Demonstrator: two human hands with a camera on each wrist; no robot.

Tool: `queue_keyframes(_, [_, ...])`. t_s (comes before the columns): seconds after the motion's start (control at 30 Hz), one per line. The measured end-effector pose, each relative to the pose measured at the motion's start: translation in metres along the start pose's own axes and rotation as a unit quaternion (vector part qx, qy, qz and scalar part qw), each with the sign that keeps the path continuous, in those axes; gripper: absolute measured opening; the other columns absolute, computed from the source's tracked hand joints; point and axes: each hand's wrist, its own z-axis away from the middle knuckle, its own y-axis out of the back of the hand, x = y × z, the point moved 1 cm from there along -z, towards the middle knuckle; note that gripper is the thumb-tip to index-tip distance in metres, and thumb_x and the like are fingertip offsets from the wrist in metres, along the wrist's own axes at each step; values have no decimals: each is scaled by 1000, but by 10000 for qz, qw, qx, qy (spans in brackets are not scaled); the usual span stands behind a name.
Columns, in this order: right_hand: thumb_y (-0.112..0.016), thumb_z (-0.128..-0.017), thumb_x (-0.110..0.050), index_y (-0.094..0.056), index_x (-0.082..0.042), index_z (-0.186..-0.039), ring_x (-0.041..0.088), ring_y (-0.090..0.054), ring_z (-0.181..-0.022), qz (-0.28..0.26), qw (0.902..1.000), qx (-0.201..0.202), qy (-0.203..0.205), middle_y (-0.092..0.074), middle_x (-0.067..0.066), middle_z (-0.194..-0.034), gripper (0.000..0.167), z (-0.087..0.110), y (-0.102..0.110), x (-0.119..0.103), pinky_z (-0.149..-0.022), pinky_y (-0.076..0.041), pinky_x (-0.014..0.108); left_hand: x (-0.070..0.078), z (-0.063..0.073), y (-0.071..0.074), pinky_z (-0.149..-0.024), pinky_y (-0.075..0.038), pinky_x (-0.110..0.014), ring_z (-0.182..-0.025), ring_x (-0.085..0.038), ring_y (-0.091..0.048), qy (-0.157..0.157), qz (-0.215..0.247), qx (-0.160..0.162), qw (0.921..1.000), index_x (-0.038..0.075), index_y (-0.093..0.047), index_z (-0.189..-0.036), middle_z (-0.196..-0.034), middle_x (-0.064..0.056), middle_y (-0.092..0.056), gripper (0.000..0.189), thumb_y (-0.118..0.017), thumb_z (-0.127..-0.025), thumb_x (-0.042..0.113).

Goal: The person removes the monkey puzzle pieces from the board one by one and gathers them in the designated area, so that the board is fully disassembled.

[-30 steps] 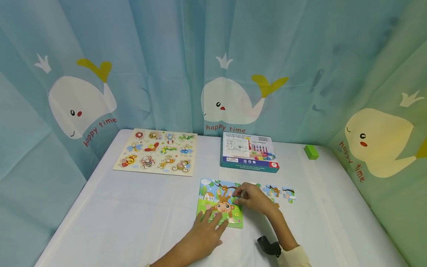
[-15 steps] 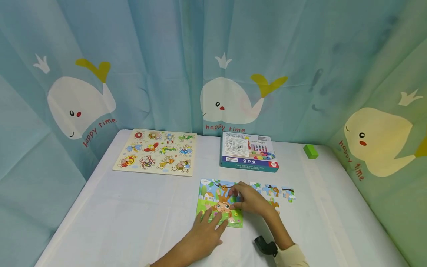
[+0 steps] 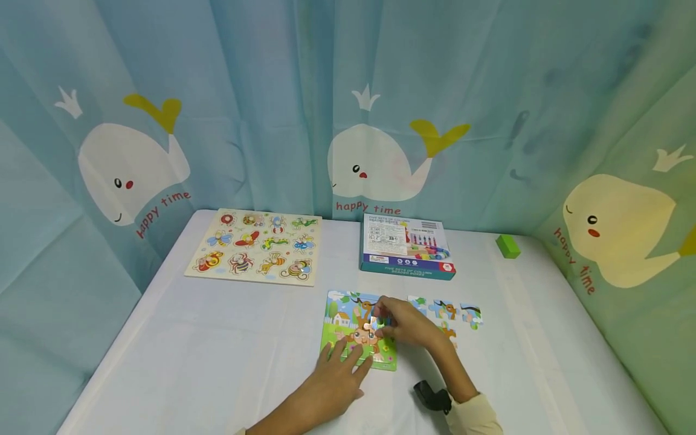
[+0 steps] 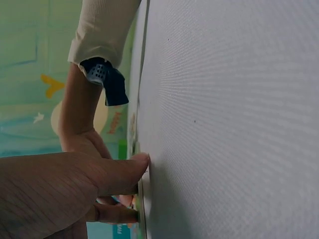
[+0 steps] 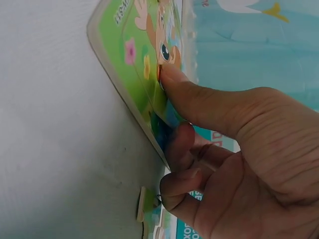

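Shifts right hand [image 3: 405,323] slightly left since earlier, pinches puzzle piece [image 3: 372,324], rests spread left hand [image 3: 338,382] on puzzle board [image 3: 330,334] beneath both.

- Monkey puzzle [image 3: 352,329]: smooth printed face, glossy; its edge pale and matt.
- Loose pieces [image 3: 444,310], towards 3 o'clock from it: smooth printed tops, bare edges like wood or card.
- Insect board [image 3: 258,248], 10 o'clock: wood by its look, smooth and printed.
- Carton [image 3: 424,248], 1 o'clock: printed cardboard, faint sheen.
- Green block [image 3: 508,246], 2 o'clock: smooth; wood or plastic, cannot tell.
- Wrist device [image 3: 431,396], 4 o'clock: dark plastic.
- Sleeve [image 3: 475,415] beside it: matt cloth.
- Tabletop [image 3: 217,350]: matt, finely textured.
- Curtain [image 3: 266,151], 12 o'clock: thin, softly folded cloth.
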Motion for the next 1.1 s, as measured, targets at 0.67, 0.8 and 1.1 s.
queue_keyframes(0.67, [-62, -92, 0, -67, -11, -109, 6, -44, -64, -438, 9990, -97, 86, -57, 2, -79, 21, 6, 14, 1, -59, -41, 22, -1, -1, 0, -98, -49, -53, -132, -38, -47, 1, 5, 74, 10000, 23, -51, -141, -144, -4, -48, 58, -63, -90, 48])
queue_keyframes(0.8, [-61, -92, 1, -68, -9, -110, 6, -48, -65, -563, 9982, 154, 105, -59, 4, -79, 21, 6, 15, 0, -61, -44, 23, -1, -1, -1, -98, -49, -53, -133, -38, -47, 18, 21, 60, 10000, 23, -50, -142, -144, -3, -48, 58, -63, -90, 48])
queue_keyframes(1.1, [-66, -91, -7, -70, -9, -108, 14, -59, -78, -619, 9944, 727, -452, -66, 4, -86, 17, 6, 16, 3, -69, -49, 28, 0, 0, -3, -99, -48, -53, -133, -36, -46, 70, 42, 16, 10000, 25, -50, -141, -144, -2, -47, 57, -63, -90, 49])
